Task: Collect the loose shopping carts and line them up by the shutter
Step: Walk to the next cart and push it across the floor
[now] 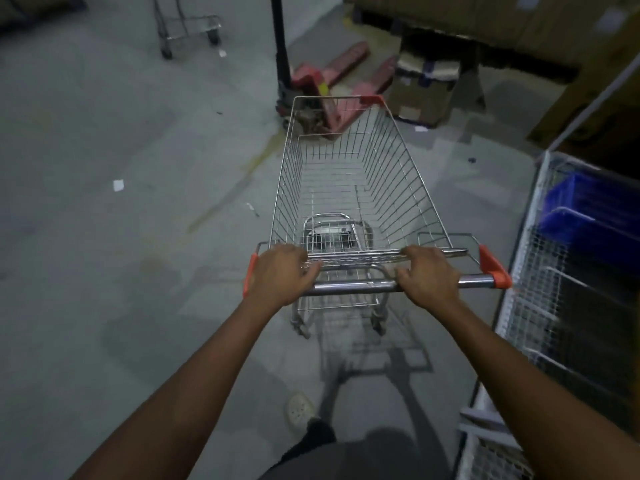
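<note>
The shopping cart [401, 168] was found straight ahead, long axis pointed away toward the red pallet jack [332, 74] just past its nose. A second loose cart [188, 27] was spotted well off to the front-left. The handle bar [360, 288] was gripped evenly by the left hand [280, 275] and right hand [431, 275], neither nearer. No shutter was seen.

A red pallet jack [332, 67] and a torn cardboard box [422, 88] block the way straight ahead of the shopping cart [356, 174]. A white wire rack [523, 247] stands just beside its right side. To the left, bare concrete floor [104, 133] lies open, with 1 loose cart [187, 29] far off.
</note>
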Demonstrator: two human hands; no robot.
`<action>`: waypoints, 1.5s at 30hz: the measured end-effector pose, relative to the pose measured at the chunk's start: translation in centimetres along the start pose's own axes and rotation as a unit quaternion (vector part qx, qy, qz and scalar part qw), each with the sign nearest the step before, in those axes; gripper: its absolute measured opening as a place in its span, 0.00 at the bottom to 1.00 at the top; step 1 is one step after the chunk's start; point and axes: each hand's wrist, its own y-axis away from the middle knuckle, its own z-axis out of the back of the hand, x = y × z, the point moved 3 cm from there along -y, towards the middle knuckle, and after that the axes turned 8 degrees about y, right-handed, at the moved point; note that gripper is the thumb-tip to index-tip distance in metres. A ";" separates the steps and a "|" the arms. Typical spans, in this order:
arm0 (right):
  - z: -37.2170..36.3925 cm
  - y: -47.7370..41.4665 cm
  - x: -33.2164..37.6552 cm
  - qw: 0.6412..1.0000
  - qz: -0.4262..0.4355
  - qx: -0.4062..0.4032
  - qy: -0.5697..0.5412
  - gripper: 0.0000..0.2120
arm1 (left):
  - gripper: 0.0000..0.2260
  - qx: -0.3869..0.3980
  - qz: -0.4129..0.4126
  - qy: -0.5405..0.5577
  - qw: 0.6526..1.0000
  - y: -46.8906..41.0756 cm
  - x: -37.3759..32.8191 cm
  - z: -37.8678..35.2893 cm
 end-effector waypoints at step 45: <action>0.9 -54.2 39.2 0.934 0.352 0.039 0.049 0.21 | 0.19 -0.097 0.382 0.073 0.916 -35.1 32.6 14.6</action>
